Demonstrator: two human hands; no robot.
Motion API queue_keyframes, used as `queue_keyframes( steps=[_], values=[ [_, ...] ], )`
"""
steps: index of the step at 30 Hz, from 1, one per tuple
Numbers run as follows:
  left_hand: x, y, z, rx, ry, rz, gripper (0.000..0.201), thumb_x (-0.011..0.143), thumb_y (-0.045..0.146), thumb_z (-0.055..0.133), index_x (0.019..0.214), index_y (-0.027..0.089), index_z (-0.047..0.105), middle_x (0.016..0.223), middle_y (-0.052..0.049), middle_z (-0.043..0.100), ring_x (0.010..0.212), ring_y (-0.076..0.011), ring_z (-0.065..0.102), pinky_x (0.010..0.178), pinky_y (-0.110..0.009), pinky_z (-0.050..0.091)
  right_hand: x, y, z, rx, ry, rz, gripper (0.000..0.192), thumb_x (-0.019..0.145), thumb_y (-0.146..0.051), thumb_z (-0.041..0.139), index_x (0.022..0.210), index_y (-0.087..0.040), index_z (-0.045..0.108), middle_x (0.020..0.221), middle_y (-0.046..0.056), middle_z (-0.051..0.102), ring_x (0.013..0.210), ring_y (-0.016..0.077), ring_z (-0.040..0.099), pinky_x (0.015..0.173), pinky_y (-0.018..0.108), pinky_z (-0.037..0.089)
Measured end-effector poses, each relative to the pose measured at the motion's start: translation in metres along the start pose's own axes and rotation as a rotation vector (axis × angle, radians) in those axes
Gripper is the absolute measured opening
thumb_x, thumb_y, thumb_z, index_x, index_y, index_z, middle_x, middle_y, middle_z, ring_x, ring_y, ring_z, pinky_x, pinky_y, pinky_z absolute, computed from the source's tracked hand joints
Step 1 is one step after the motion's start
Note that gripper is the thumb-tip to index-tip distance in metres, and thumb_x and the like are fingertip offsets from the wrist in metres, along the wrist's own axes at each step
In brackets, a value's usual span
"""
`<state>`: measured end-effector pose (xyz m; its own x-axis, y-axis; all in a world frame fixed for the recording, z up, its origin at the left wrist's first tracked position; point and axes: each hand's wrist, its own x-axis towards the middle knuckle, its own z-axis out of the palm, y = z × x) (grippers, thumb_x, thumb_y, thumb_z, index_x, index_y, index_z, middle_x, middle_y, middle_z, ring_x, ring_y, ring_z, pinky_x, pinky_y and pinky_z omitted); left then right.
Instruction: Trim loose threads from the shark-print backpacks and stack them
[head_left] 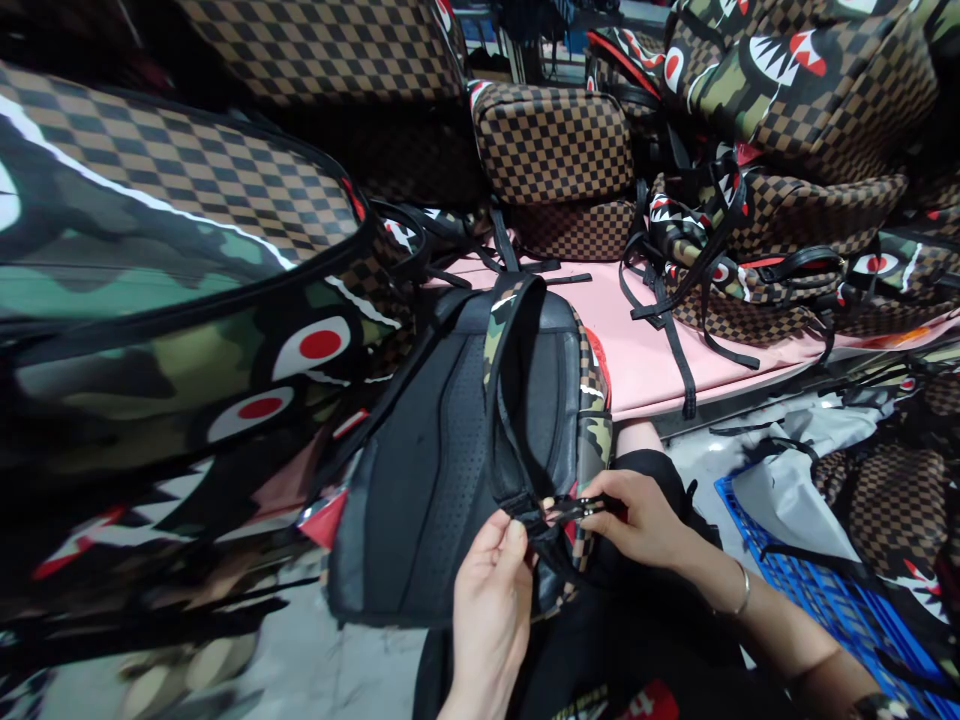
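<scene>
— Where's the backpack (450, 440)?
— Back panel up on the lap, before the pink bench (637, 350) (more backpacks heaped there).
— The hands?
— Left hand (487, 600) pinches the strap's end; right hand (637, 520) clamps the buckle (574, 510). Threading, I'd judge; next needs steady alignment.

We take this for a bag workshop or factory finishing area. All around us lie many backpacks of one design, brown checkered panels with camouflage and shark-mouth print: a heap of them (795, 110) at the far right, one large one (172, 300) close at our left, another checkered backpack (555, 150) standing at the back. They crowd a pink-covered surface (637, 350), straps trailing loose. A blue plastic crate (832, 600) sits on the pale floor (705, 450) below, with more bags beside it.
</scene>
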<state>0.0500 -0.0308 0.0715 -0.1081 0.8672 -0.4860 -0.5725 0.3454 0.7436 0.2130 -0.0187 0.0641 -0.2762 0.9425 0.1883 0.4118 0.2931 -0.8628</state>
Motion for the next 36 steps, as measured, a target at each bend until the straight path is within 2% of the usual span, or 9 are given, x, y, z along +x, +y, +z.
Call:
queue_keyframes(
  steps=[6, 10, 15, 18, 22, 24, 27, 31, 36],
  values=[
    [-0.001, 0.000, 0.000, 0.008, 0.043, 0.016, 0.037, 0.053, 0.028, 0.081, 0.084, 0.016, 0.065, 0.074, 0.000, 0.068, 0.074, -0.0148, 0.063, 0.069, -0.021, 0.049, 0.005, -0.003, -0.008, -0.150, -0.019, -0.096, 0.018, 0.086, -0.036, 0.052, 0.085, -0.020, 0.057, 0.077, 0.003, 0.063, 0.071, 0.0160, 0.057, 0.067, 0.027, 0.042],
    [-0.002, 0.001, 0.003, 0.001, 0.067, 0.020, 0.035, 0.050, 0.027, 0.083, 0.079, 0.017, 0.067, 0.068, 0.002, 0.066, 0.067, -0.0120, 0.061, 0.063, -0.018, 0.047, 0.008, -0.007, -0.015, -0.220, -0.047, -0.142, 0.018, 0.087, -0.035, 0.050, 0.087, -0.019, 0.056, 0.074, 0.004, 0.061, 0.070, 0.0164, 0.055, 0.065, 0.027, 0.040],
    [0.000, -0.002, 0.001, 0.017, 0.045, 0.042, 0.031, 0.054, 0.027, 0.081, 0.080, 0.017, 0.068, 0.069, 0.002, 0.067, 0.065, -0.0116, 0.060, 0.065, -0.020, 0.048, 0.013, -0.008, -0.018, -0.260, -0.110, -0.154, 0.019, 0.087, -0.035, 0.049, 0.085, -0.018, 0.057, 0.074, 0.004, 0.061, 0.069, 0.0160, 0.054, 0.065, 0.027, 0.039],
    [0.001, -0.004, -0.003, 0.025, 0.028, 0.055, 0.033, 0.054, 0.028, 0.080, 0.083, 0.017, 0.068, 0.070, 0.002, 0.067, 0.067, -0.0114, 0.061, 0.066, -0.019, 0.048, 0.016, -0.006, -0.018, -0.191, -0.132, -0.124, 0.020, 0.087, -0.036, 0.051, 0.080, -0.018, 0.058, 0.072, 0.003, 0.061, 0.068, 0.0150, 0.054, 0.065, 0.026, 0.038],
    [0.001, -0.003, -0.004, 0.044, 0.006, 0.048, 0.034, 0.056, 0.029, 0.079, 0.085, 0.017, 0.068, 0.074, -0.001, 0.068, 0.072, -0.0136, 0.062, 0.069, -0.021, 0.049, 0.016, -0.001, -0.015, 0.102, -0.194, -0.034, 0.024, 0.086, -0.040, 0.052, 0.078, -0.017, 0.056, 0.073, 0.000, 0.061, 0.067, 0.0123, 0.056, 0.063, 0.022, 0.041],
    [0.001, -0.002, -0.004, 0.038, -0.008, 0.039, 0.032, 0.057, 0.029, 0.079, 0.085, 0.016, 0.068, 0.075, -0.001, 0.069, 0.073, -0.0141, 0.062, 0.069, -0.022, 0.049, 0.014, 0.000, -0.013, 0.124, -0.163, -0.016, 0.023, 0.086, -0.040, 0.053, 0.081, -0.018, 0.056, 0.074, 0.000, 0.061, 0.069, 0.0126, 0.057, 0.064, 0.022, 0.042],
    [0.000, -0.001, -0.003, 0.020, -0.024, 0.021, 0.030, 0.059, 0.028, 0.078, 0.085, 0.017, 0.068, 0.075, -0.001, 0.069, 0.074, -0.0140, 0.063, 0.071, -0.022, 0.049, 0.009, -0.002, -0.012, -0.067, -0.069, -0.073, 0.018, 0.084, -0.036, 0.055, 0.085, -0.018, 0.057, 0.076, 0.003, 0.062, 0.070, 0.0150, 0.055, 0.066, 0.026, 0.041],
    [-0.002, -0.002, -0.002, 0.021, -0.034, 0.016, 0.032, 0.058, 0.030, 0.079, 0.085, 0.018, 0.068, 0.077, 0.000, 0.069, 0.081, -0.0162, 0.063, 0.076, -0.024, 0.049, 0.004, -0.003, -0.009, -0.264, -0.021, -0.187, 0.015, 0.086, -0.029, 0.049, 0.091, -0.017, 0.056, 0.076, 0.005, 0.061, 0.069, 0.0171, 0.053, 0.063, 0.028, 0.039],
    [-0.005, -0.003, -0.001, 0.045, -0.030, 0.005, 0.033, 0.059, 0.032, 0.079, 0.086, 0.019, 0.067, 0.079, 0.000, 0.069, 0.085, -0.0162, 0.063, 0.077, -0.023, 0.048, 0.006, -0.005, -0.007, -0.289, 0.014, -0.217, 0.013, 0.085, -0.026, 0.048, 0.090, -0.017, 0.057, 0.075, 0.005, 0.061, 0.066, 0.0167, 0.052, 0.062, 0.028, 0.037]
  ],
)
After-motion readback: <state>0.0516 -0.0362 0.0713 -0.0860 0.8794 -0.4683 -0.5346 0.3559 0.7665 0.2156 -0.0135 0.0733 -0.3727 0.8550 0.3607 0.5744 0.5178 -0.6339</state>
